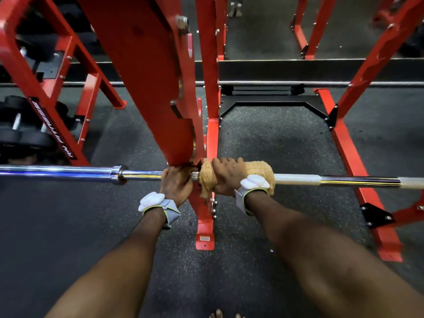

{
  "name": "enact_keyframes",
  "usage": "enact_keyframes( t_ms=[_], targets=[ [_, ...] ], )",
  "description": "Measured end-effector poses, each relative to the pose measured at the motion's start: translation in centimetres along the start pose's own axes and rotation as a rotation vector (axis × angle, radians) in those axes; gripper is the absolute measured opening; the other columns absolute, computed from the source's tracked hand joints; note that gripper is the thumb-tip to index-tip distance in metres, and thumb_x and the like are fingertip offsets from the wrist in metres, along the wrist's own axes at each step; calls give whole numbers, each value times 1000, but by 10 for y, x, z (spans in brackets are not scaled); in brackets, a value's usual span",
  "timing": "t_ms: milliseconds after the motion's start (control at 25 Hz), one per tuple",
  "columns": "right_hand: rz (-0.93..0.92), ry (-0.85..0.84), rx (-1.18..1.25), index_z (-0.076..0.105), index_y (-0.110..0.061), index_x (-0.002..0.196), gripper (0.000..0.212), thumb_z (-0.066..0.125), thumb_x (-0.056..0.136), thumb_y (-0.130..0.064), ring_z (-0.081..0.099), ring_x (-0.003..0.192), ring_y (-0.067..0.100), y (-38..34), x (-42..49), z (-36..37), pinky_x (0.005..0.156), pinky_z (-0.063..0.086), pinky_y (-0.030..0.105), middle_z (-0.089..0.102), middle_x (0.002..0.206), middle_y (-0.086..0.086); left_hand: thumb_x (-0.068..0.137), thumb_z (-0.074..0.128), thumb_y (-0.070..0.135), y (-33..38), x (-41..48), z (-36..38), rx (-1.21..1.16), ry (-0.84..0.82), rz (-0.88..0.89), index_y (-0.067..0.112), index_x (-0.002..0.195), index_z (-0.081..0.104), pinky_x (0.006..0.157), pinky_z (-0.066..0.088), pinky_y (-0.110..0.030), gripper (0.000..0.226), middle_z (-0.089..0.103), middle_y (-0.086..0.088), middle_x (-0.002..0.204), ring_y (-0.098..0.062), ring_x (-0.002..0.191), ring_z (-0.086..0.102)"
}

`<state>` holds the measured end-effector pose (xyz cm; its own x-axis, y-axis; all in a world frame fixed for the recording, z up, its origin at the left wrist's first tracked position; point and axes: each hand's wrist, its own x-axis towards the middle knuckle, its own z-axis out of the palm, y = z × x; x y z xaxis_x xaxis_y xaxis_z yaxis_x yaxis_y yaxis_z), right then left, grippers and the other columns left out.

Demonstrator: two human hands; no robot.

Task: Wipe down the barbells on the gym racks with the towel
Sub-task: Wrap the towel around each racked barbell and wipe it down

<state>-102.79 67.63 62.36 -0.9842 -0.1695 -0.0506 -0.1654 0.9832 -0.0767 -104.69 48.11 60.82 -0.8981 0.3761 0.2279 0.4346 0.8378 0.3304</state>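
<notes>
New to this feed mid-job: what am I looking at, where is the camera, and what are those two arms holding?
There is one view, from a camera on the person's head, looking down at their own arms. No machine: a person works with bare hands, and each wrist wears a white-and-grey band. The long shiny rod across the picture is a barbell on a red rack. The left hand grips the barbell beside the rack's upright. The right hand holds a tan towel wrapped round it. Below is dark speckled floor. A second bar lies farther back, and dumbbells sit far left.
</notes>
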Motion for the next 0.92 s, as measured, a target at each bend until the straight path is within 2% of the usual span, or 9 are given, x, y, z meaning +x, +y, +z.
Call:
enact_keyframes(
  t_ms=[200, 280, 360, 440, 560, 640, 760, 840, 920],
  targets=[
    [-7, -7, 55, 47, -17, 124, 71, 74, 69, -53, 53, 113, 28, 52, -35, -10, 86, 35, 40, 57, 123, 3, 77, 35, 38, 35, 16, -23, 59, -314, -149, 23, 110, 70, 88, 47, -36, 51, 71, -9, 111, -31, 106, 64],
    [35, -16, 151, 49, -19, 124, 73, 78, 67, -53, 51, 113, 28, 69, -48, -18, 85, 33, 40, 57, 122, 2, 89, 34, 40, 48, 18, -32, 56, -414, -186, 15, 124, 63, 99, 42, -37, 53, 64, -13, 126, -32, 119, 57],
    [73, -26, 288, 51, -21, 123, 72, 83, 65, -51, 50, 111, 28, 82, -59, -31, 86, 33, 40, 58, 119, 1, 94, 45, 40, 60, 13, -43, -28, -533, -213, 12, 133, 57, 106, 36, -36, 49, 56, -11, 135, -31, 127, 50],
    [96, -39, 417, 53, -27, 117, 67, 81, 63, -53, 52, 108, 28, 87, -68, -46, 84, 34, 39, 60, 113, -1, 91, 52, 40, 68, 13, -51, -137, -630, -183, 13, 128, 60, 100, 41, -33, 47, 57, -11, 134, -29, 121, 55],
    [104, -49, 700, 53, -30, 104, 58, 77, 56, -53, 58, 96, 26, 86, -80, -59, 80, 43, 41, 62, 98, -3, 95, 54, 24, 87, 21, -64, -146, -655, -137, 17, 121, 66, 90, 45, -26, 29, 66, -8, 124, -24, 111, 61],
    [100, -60, 1038, 57, -17, 104, 55, 83, 59, -33, 57, 88, 19, 81, -88, -75, 77, 45, 40, 61, 93, -1, 96, 54, 19, 105, 23, -75, -134, -623, -78, 15, 120, 67, 83, 42, -22, 28, 68, -8, 118, -23, 109, 62],
    [109, -43, 1398, 55, 9, 117, 55, 73, 66, 1, 60, 92, 23, 66, -102, -113, 79, 50, 32, 63, 98, 14, 96, 56, 22, 121, 25, -94, -182, -524, -24, 11, 115, 67, 69, 36, -21, 25, 67, -7, 101, -15, 92, 60],
    [149, -27, 1566, 60, 4, 117, 48, 65, 70, 12, 68, 96, 21, 52, -114, -137, 85, 55, 29, 71, 103, 11, 92, 57, 34, 125, 25, -108, -280, -499, 1, 10, 107, 68, 64, 36, -28, 30, 62, -3, 86, -12, 85, 56],
    [199, 14, 1724, 58, 7, 125, 57, 60, 69, 18, 66, 109, 26, 37, -121, -155, 98, 53, 36, 69, 117, 15, 88, 59, 35, 129, 17, -124, -464, -531, 77, 7, 108, 69, 75, 48, -30, 36, 64, 0, 91, -7, 85, 58]
  ],
)
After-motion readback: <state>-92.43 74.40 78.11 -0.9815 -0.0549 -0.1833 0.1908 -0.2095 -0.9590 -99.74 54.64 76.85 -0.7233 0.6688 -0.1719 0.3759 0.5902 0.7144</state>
